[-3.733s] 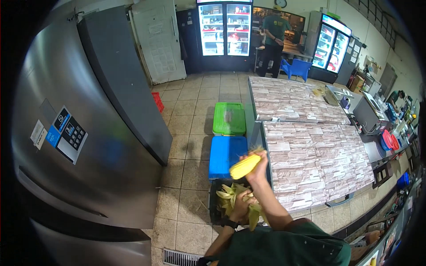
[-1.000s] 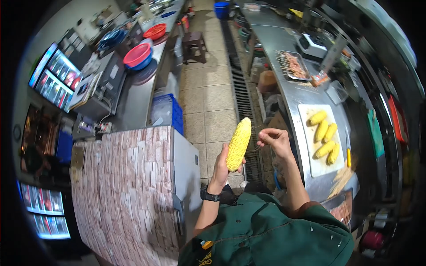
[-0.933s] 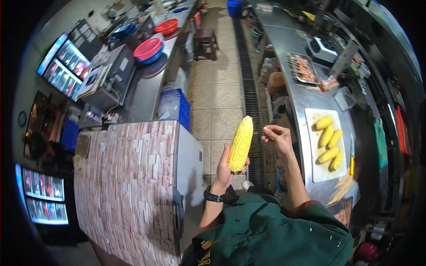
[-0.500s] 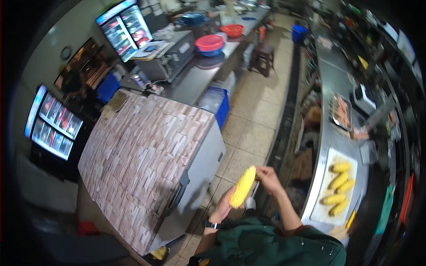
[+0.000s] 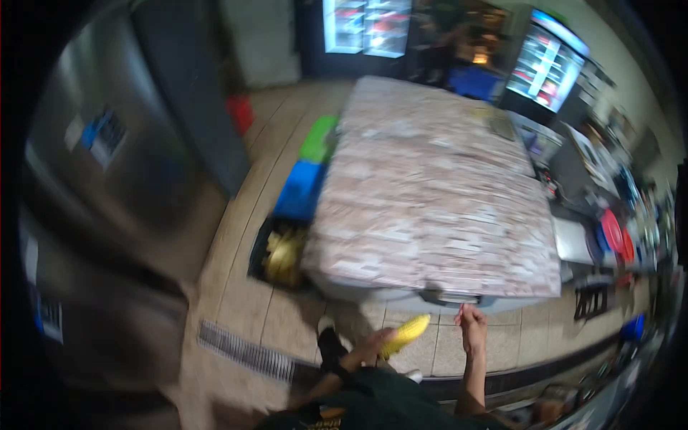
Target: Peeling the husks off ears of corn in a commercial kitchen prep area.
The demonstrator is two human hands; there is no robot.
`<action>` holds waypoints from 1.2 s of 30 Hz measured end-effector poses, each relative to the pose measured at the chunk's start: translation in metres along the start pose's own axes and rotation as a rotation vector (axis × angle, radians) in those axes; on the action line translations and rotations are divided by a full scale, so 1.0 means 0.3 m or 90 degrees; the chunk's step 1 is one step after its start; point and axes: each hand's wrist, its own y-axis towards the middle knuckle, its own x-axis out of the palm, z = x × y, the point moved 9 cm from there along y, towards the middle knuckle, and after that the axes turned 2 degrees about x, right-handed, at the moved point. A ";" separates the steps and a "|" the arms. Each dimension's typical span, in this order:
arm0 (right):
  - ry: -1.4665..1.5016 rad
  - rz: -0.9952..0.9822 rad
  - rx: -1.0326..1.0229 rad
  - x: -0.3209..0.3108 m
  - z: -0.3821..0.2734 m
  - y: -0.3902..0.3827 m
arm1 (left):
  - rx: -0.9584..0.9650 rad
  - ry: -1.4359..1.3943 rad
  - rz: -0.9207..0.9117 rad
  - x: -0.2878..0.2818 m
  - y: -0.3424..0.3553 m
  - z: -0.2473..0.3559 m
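A peeled yellow ear of corn [image 5: 408, 334] lies in my left hand [image 5: 368, 348], its fingers wrapped round the lower end. The ear tilts up to the right, just short of the chest freezer's front. To its right and apart from it, my right hand [image 5: 472, 330] is raised near the freezer handle [image 5: 450, 296]. Its fingers are curled and pinched together; whatever may be between them is too small to make out.
A chest freezer with a stone-patterned top [image 5: 430, 193] fills the middle. Along its left side stand a black bin [image 5: 258, 247] holding yellowish husks, a blue bin [image 5: 299, 192] and a green one [image 5: 317, 140]. Steel cabinets [image 5: 143, 172] rise at left. A drain grate [image 5: 247, 351] crosses the floor.
My view has swung left, from the steel counter with several corn ears to the freezer and bins. My right hand has come away from the ear's tip; my left still holds the ear.
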 end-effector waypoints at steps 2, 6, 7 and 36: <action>-0.077 -0.093 -0.017 0.322 -0.033 0.075 | -0.171 -0.196 0.014 -0.227 -0.080 0.060; -0.242 -0.449 -0.067 1.201 -0.021 0.133 | -0.157 -0.379 0.204 -0.654 -0.255 0.053; -0.299 -0.509 -0.074 1.396 0.003 0.135 | -0.157 -0.496 0.257 -0.745 -0.308 0.045; -0.576 -0.136 -0.282 0.366 -0.156 -0.291 | -0.327 0.149 -0.534 0.118 0.266 0.276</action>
